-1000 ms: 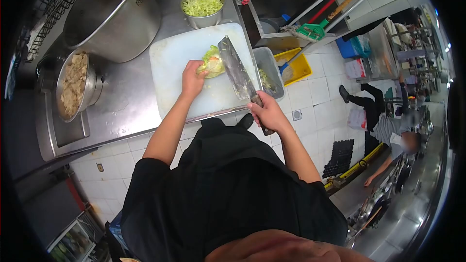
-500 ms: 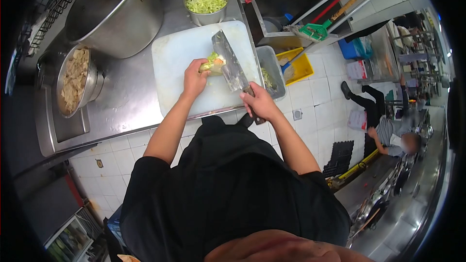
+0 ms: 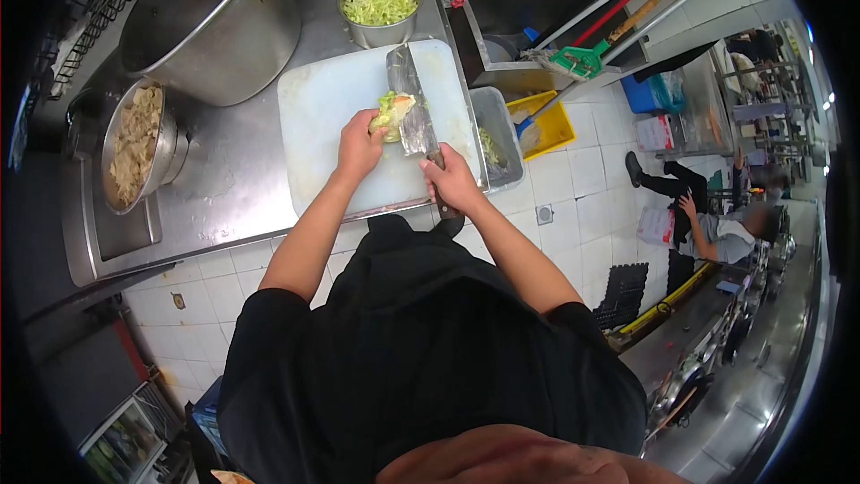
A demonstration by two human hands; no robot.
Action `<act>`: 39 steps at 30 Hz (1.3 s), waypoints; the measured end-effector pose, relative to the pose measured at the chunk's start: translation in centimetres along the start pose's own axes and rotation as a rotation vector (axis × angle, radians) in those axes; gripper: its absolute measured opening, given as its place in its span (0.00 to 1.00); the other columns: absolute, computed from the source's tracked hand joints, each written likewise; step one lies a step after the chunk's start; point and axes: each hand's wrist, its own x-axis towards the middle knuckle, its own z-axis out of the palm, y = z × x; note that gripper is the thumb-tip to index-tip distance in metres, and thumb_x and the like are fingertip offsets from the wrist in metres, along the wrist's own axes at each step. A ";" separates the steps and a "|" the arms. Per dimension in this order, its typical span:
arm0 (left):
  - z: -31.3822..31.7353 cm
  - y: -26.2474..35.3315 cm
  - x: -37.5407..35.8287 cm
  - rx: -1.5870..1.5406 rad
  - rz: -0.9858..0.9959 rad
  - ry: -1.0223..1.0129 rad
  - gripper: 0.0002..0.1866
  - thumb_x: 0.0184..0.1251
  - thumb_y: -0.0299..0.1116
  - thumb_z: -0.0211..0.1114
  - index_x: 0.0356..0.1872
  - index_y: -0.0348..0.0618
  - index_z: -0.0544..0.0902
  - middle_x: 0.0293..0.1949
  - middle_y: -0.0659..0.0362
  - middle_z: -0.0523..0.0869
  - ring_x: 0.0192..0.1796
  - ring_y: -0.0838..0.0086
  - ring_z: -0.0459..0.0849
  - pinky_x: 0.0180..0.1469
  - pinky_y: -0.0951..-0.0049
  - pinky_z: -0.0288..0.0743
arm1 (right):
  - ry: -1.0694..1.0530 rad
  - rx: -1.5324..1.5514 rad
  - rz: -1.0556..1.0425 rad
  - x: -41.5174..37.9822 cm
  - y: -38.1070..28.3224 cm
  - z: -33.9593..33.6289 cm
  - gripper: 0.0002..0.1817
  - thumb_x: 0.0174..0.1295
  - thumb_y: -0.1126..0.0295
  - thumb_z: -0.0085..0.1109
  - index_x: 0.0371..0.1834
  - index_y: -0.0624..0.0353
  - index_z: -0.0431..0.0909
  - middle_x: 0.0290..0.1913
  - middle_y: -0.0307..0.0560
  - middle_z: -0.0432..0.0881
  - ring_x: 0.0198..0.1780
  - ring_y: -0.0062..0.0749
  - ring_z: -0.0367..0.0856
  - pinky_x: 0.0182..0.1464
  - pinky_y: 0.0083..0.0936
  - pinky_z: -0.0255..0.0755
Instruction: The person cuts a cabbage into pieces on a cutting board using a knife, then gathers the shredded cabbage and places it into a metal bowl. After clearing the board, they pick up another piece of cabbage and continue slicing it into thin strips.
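On the white cutting board (image 3: 322, 134), my left hand (image 3: 360, 142) grips a small piece of green and pale cabbage (image 3: 391, 116) from its left side. My right hand (image 3: 452, 181) is wrapped round the dark handle of a cleaver (image 3: 414, 108). The broad blade points away from me, right beside the cut side of the cabbage, and has wet bits stuck on it. Behind the board stands a round metal pot of chopped cabbage (image 3: 381, 7).
A large steel pot (image 3: 224, 36) and a colander of pale brown pieces (image 3: 136, 148) stand at the left. Right of the board are a grey bin (image 3: 506, 134), a yellow container (image 3: 555, 130) and a sink (image 3: 528, 0). A person (image 3: 721, 235) is at the far right.
My right hand and the cleaver have moved left, and the blade is now closer to the cabbage and more upright in view. The person's arm at the right has shifted.
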 end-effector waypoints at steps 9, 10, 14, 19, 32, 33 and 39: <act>0.0 1.6 0.1 0.085 0.128 0.034 0.15 0.58 0.22 0.65 0.48 0.38 0.79 0.44 0.47 0.83 0.47 0.51 0.83 0.49 0.61 0.77 | -0.019 0.301 0.121 -0.2 -1.4 -0.3 0.09 0.69 0.69 0.56 0.45 0.58 0.68 0.24 0.38 0.72 0.20 0.21 0.70 0.20 0.23 0.68; 0.1 1.7 0.2 0.111 0.238 0.058 0.15 0.58 0.21 0.64 0.48 0.38 0.80 0.45 0.48 0.83 0.47 0.51 0.82 0.49 0.61 0.77 | -0.041 0.394 0.167 -0.4 -1.6 -0.8 0.09 0.70 0.69 0.54 0.47 0.58 0.67 0.25 0.38 0.72 0.20 0.21 0.70 0.20 0.22 0.68; 0.3 2.5 0.6 0.100 0.271 0.032 0.15 0.58 0.20 0.63 0.48 0.39 0.80 0.46 0.48 0.82 0.49 0.51 0.81 0.50 0.59 0.77 | -0.016 0.468 0.220 -1.6 -2.4 -2.0 0.10 0.69 0.68 0.56 0.49 0.58 0.69 0.25 0.38 0.71 0.20 0.21 0.70 0.21 0.22 0.67; 0.3 3.5 0.6 0.159 0.206 0.045 0.16 0.56 0.23 0.67 0.47 0.39 0.80 0.46 0.49 0.83 0.49 0.51 0.82 0.51 0.61 0.77 | 0.149 -0.014 0.054 -4.5 -3.2 -3.0 0.13 0.67 0.69 0.58 0.51 0.60 0.70 0.24 0.39 0.73 0.20 0.21 0.71 0.21 0.23 0.68; 1.6 7.1 1.1 0.263 0.222 -0.035 0.14 0.54 0.30 0.67 0.44 0.47 0.85 0.43 0.55 0.83 0.43 0.57 0.84 0.46 0.61 0.79 | 0.231 -0.736 -0.079 -8.6 -6.2 -0.5 0.20 0.64 0.67 0.57 0.55 0.67 0.67 0.35 0.69 0.82 0.42 0.68 0.80 0.44 0.51 0.72; 1.6 7.4 1.1 0.273 0.212 -0.044 0.14 0.54 0.30 0.67 0.45 0.47 0.85 0.42 0.54 0.83 0.43 0.56 0.84 0.46 0.60 0.79 | 0.232 -0.734 -0.077 -8.5 -6.1 -0.5 0.20 0.64 0.67 0.57 0.55 0.67 0.67 0.35 0.69 0.82 0.42 0.68 0.80 0.44 0.51 0.72; 1.6 7.4 1.5 0.290 0.207 -0.074 0.15 0.54 0.29 0.68 0.45 0.45 0.86 0.40 0.52 0.83 0.43 0.55 0.84 0.47 0.60 0.79 | 0.275 -0.629 -0.113 -5.5 -4.3 -0.4 0.20 0.64 0.67 0.57 0.52 0.69 0.67 0.34 0.68 0.81 0.40 0.66 0.80 0.43 0.48 0.73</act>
